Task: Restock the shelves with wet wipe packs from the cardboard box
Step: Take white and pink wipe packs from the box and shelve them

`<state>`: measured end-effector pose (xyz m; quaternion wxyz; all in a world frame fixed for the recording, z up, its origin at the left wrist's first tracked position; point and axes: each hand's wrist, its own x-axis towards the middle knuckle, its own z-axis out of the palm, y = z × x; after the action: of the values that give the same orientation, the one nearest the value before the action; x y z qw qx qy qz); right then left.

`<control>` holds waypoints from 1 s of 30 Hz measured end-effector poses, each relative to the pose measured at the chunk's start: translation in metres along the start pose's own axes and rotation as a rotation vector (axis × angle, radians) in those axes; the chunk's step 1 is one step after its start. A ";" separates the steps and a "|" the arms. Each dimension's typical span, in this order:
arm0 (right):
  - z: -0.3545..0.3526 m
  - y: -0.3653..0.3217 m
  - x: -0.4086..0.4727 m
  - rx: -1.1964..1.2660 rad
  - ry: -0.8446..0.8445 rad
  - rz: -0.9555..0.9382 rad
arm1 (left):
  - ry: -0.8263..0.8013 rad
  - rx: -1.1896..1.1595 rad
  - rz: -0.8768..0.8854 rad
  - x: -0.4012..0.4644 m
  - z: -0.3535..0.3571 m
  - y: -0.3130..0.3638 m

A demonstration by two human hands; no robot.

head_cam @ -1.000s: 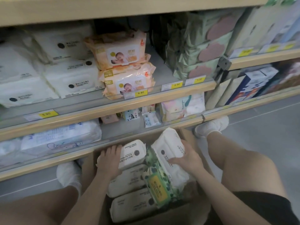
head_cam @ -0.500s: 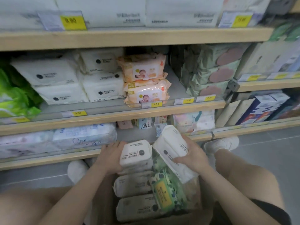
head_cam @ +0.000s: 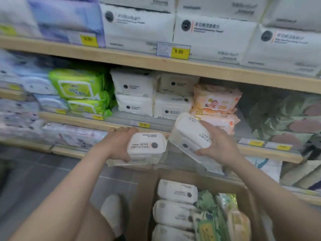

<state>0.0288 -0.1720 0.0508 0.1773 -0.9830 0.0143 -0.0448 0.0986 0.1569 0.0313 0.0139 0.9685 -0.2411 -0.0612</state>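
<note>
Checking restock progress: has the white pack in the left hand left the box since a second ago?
Yes. The left hand has lifted its white pack up out of the box, to the shelf edge.

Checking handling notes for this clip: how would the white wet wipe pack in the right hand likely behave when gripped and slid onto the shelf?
The white wet wipe pack probably yields a little: its film wrap looks soft and rounded. The right hand spans it alone, tilted, so it seems manageable in weight. Glossy film may slip.

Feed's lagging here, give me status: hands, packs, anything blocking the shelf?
Left hand grips one white pack. Right hand grips another white pack, tilted. Both above the cardboard box. Nothing visibly blocking.
</note>
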 end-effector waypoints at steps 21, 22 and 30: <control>0.117 -0.209 0.216 -0.404 0.076 -0.528 | 0.067 -0.139 -0.263 -0.044 0.009 -0.127; 0.120 -0.207 0.218 -0.383 0.031 -0.513 | 0.057 -0.146 -0.267 -0.044 0.010 -0.127; 0.129 -0.204 0.226 -0.408 0.044 -0.513 | 0.035 -0.161 -0.260 -0.040 0.011 -0.127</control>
<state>0.2681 0.0538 0.0201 -0.0407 -0.9687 -0.2212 -0.1052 0.1213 0.2875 0.0178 0.0874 0.9882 -0.1076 -0.0647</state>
